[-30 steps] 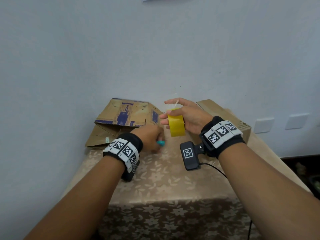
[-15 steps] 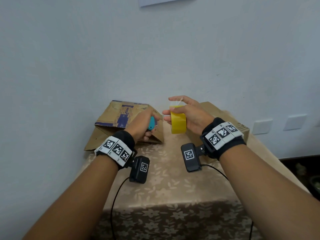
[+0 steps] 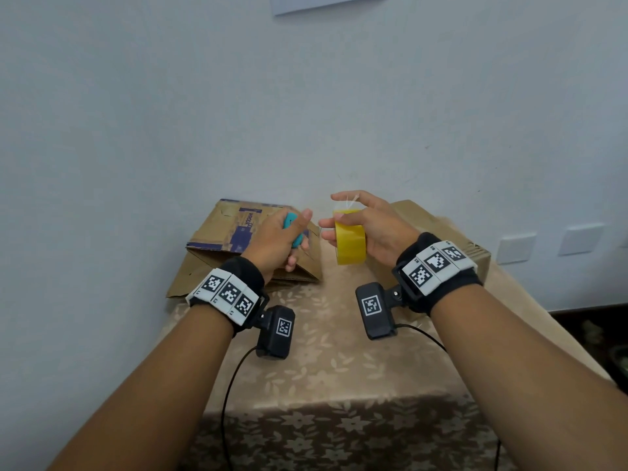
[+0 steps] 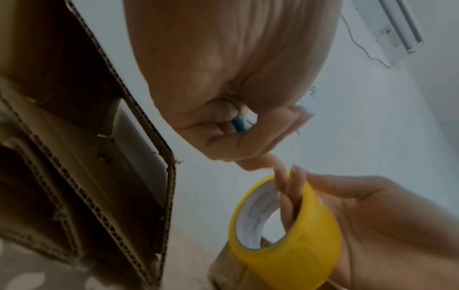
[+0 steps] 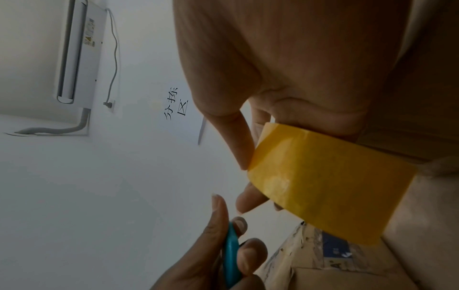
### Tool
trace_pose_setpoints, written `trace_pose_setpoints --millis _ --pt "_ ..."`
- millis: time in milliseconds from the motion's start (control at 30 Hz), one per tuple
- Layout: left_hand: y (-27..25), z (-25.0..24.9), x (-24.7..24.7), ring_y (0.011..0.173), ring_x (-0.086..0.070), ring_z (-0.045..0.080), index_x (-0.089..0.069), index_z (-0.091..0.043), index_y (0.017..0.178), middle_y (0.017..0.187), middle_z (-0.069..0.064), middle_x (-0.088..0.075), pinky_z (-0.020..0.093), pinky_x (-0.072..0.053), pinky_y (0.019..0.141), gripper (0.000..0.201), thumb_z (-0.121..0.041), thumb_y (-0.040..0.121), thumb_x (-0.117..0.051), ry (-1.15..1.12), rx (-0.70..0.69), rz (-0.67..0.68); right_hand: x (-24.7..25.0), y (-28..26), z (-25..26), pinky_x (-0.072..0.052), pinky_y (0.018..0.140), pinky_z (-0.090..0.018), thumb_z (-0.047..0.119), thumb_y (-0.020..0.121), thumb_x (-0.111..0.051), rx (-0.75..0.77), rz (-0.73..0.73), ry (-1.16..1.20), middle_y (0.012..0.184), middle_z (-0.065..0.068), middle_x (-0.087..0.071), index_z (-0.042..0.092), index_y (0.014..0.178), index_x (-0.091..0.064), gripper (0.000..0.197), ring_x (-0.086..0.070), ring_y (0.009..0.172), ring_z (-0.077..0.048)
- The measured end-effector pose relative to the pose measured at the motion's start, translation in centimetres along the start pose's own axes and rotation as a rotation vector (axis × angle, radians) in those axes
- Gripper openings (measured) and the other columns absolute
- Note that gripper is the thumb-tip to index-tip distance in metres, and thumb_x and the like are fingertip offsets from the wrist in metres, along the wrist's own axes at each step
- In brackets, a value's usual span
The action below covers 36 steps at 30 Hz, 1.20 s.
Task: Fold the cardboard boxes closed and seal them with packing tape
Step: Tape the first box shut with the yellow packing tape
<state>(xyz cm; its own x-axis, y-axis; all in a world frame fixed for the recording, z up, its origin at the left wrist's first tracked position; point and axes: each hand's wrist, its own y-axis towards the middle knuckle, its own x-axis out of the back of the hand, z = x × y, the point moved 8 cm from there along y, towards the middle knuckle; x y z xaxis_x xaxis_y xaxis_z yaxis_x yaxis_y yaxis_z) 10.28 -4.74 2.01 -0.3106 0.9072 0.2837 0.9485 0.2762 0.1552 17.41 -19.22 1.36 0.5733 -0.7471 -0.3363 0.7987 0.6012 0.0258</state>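
1. Just behind your hands, both cardboard boxes: flattened printed box (image 3: 238,232) past the left, plain box (image 3: 441,232) past the right.
2. Your right hand (image 3: 377,229) has fingers hooked through the yellow packing tape roll (image 3: 350,241), a pulled strip (image 3: 347,201) pinched up top, probably for cutting.
3. Your left hand (image 3: 275,243) is curled round a small teal cutter (image 3: 291,223), thumb raised toward the roll.

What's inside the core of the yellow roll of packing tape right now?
In the left wrist view, fingers of the right hand pass through the yellow roll of packing tape, against its white inner liner. The fingertips beyond the core are hidden by the roll.
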Motion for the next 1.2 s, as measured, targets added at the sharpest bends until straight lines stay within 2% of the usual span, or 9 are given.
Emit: trace_pose_setpoints --millis 100,167,233,367,500,667,867,1033,1200 --pt "0.0 0.7 0.0 0.043 -0.041 0.01 -0.048 -0.016 0.104 0.067 0.0 -0.056 0.021 -0.034 0.036 0.031 -0.046 0.107 -0.043 -0.073 0.081 -0.017 -0.1 0.0 0.0 -0.064 0.065 -0.037 -0.01 0.098 -0.055 -0.002 0.005 0.0 0.097 -0.027 -0.074 0.009 0.13 -0.06 0.037 -0.075 0.067 -0.029" --pt "-0.1 1.0 -0.2 0.047 -0.04 0.012 -0.051 -0.016 0.11 0.071 0.001 -0.05 0.02 -0.032 0.038 0.021 -0.029 0.107 -0.036 -0.178 0.165 -0.014 -0.1 0.0 -0.1 -0.065 0.067 -0.038 -0.01 0.098 -0.055 -0.003 0.007 -0.004 0.096 -0.026 -0.074 0.009 0.131 -0.06 0.037 -0.075 0.068 -0.029" --pt "0.0 1.0 -0.5 0.051 -0.044 0.013 -0.054 -0.013 0.119 0.077 0.005 -0.05 0.021 -0.032 0.04 0.026 -0.021 0.106 -0.033 -0.203 0.163 0.009 -0.2 0.0 -0.1 -0.064 0.067 -0.038 -0.01 0.098 -0.055 -0.003 0.009 -0.011 0.099 -0.027 -0.074 0.008 0.131 -0.06 0.038 -0.075 0.069 -0.029" --pt "-0.1 0.5 -0.9 0.052 -0.046 0.011 -0.054 -0.009 0.124 0.078 0.004 -0.05 0.02 -0.032 0.038 0.029 -0.026 0.111 -0.034 -0.143 0.076 0.044 -0.3 0.0 -0.2 -0.065 0.066 -0.038 -0.011 0.098 -0.055 -0.004 0.02 -0.012 0.105 -0.029 -0.073 0.008 0.13 -0.06 0.038 -0.074 0.069 -0.029" --pt "-0.1 0.1 -0.6 0.043 -0.028 0.006 -0.054 -0.009 0.111 0.066 -0.003 -0.037 0.017 -0.024 0.034 0.029 -0.03 0.111 -0.034 -0.152 0.05 0.047 -0.4 0.3 -0.3 -0.062 0.077 -0.045 -0.009 0.098 -0.057 0.017 0.045 -0.078 0.094 -0.025 -0.074 0.008 0.131 -0.059 0.037 -0.074 0.068 -0.029" --pt "-0.2 -0.2 0.0 0.041 -0.021 0.004 -0.055 -0.01 0.095 0.058 -0.006 -0.03 0.015 -0.021 0.033 0.035 -0.037 0.109 -0.039 -0.082 0.024 0.074 -0.9 0.3 -0.5 -0.059 0.086 -0.05 -0.007 0.099 -0.058 0.045 0.108 -0.187 0.102 -0.027 -0.074 0.012 0.131 -0.059 0.037 -0.074 0.07 -0.029" --pt "-0.7 0.3 -0.8 0.04 -0.018 0.005 -0.054 -0.013 0.085 0.056 -0.005 -0.026 0.017 -0.018 0.034 0.034 -0.035 0.108 -0.041 -0.059 0.11 0.217 -1.8 0.0 -0.8 -0.063 0.073 -0.04 -0.008 0.099 -0.057 0.031 0.191 -0.258 0.092 -0.024 -0.075 0.012 0.131 -0.056 0.038 -0.072 0.068 -0.027" --pt "-0.8 0.8 -0.5 0.04 -0.017 0.006 -0.054 -0.014 0.079 0.056 -0.004 -0.026 0.018 -0.016 0.035 0.038 -0.036 0.107 -0.041 -0.016 0.168 0.187 -1.9 -0.1 -0.9 -0.062 0.066 -0.036 -0.012 0.097 -0.057 0.045 0.205 -0.304 0.089 -0.024 -0.072 0.009 0.131 -0.057 0.04 -0.069 0.066 -0.028" --pt "-0.9 1.2 -0.2 0.04 -0.017 0.006 -0.053 -0.014 0.079 0.055 -0.005 -0.026 0.018 -0.016 0.037 0.038 -0.038 0.106 -0.043 -0.04 0.225 0.151 -2.5 -0.2 -0.6 -0.06 0.066 -0.033 -0.011 0.096 -0.059 0.088 0.233 -0.37 0.09 -0.023 -0.071 0.013 0.124 -0.059 0.037 -0.067 0.066 -0.028"
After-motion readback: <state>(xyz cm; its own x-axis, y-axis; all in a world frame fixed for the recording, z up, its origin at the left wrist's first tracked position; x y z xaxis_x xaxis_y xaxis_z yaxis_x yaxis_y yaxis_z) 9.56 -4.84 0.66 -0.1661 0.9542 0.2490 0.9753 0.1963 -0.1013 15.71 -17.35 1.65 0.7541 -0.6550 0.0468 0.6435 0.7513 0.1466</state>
